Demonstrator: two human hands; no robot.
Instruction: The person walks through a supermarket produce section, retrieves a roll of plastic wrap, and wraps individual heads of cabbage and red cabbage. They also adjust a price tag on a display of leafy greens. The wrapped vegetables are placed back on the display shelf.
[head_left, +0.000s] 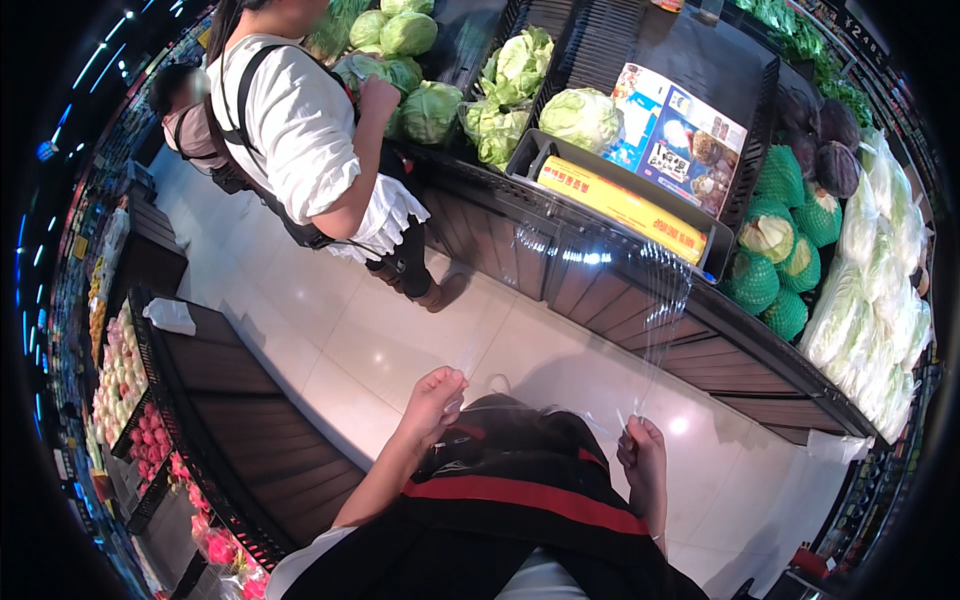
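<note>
Clear plastic wrap (592, 257) stretches from a yellow wrap box (621, 206) on the display's edge down to my hands. My left hand (436, 397) pinches one corner of the film between thumb and fingers. The other corner is gripped by my right hand (641, 446), level with my apron (525, 487). The box lies in a grey tray (721, 244). Behind it rest a pale green cabbage (579, 120) and a printed leaflet (679, 142).
A person (292, 135) with a carrier strapped on stands at the left by more cabbages (431, 112). Net-wrapped vegetables (754, 281) and bagged Chinese cabbages (862, 300) fill the right side. A dark fruit stand (255, 420) is at the lower left.
</note>
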